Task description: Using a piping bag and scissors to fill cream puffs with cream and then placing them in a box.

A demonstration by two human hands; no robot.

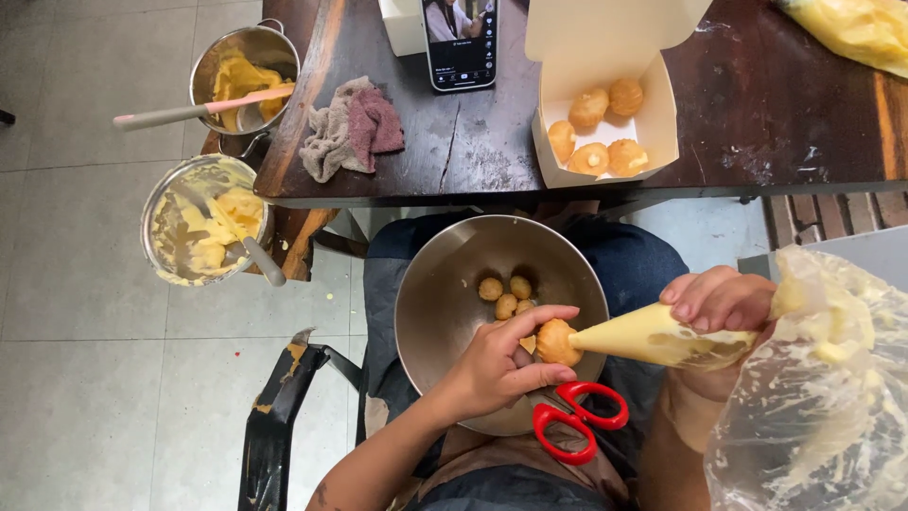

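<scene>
A pale tiled floor lies under a dark wooden table (454, 142). Nearest, red scissors (577, 416) rest on the person's lap beside a steel bowl (435, 312). The left hand (497, 364) reaches over the bowl, fingers closed around a small round pastry (556, 343). The right hand (724, 303) grips a cream-filled piping bag (653, 336), its tip touching the pastry. A few more pastry balls (506, 293) sit in the bowl. Farther off, an open white box (605, 104) holds five pastries.
</scene>
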